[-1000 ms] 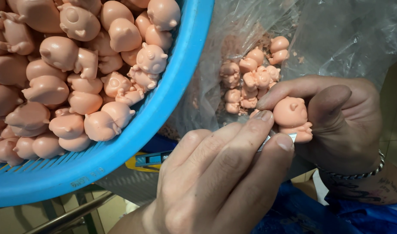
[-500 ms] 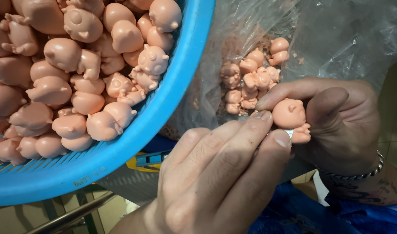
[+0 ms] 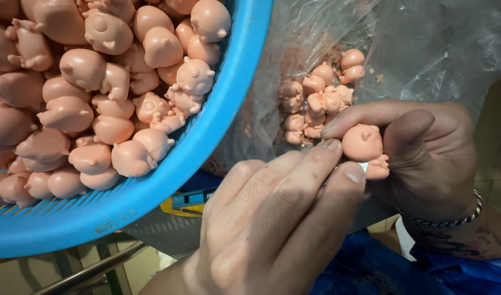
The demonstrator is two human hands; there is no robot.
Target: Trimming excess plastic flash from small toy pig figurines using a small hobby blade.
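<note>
My right hand [image 3: 431,158], with a metal bracelet on the wrist, pinches a small pink pig-like toy figure [image 3: 364,145] between thumb and forefinger. My left hand [image 3: 272,229] comes up from below with its fingers closed together. Its fingertips press against the figure's underside, where a small metal tip [image 3: 363,165] of a tool shows. The rest of the tool is hidden inside the fingers. Both hands meet in front of a clear plastic bag.
A blue plastic basket [image 3: 206,164] at the left is heaped with many pink figures [image 3: 97,98] of the same kind. The clear plastic bag [image 3: 425,49] behind the hands holds several more figures [image 3: 321,101]. Blue fabric [image 3: 370,267] lies below.
Almost nothing differs. The held figure has turned slightly in my right hand's fingers, and both hands stay pressed together at the same spot.
</note>
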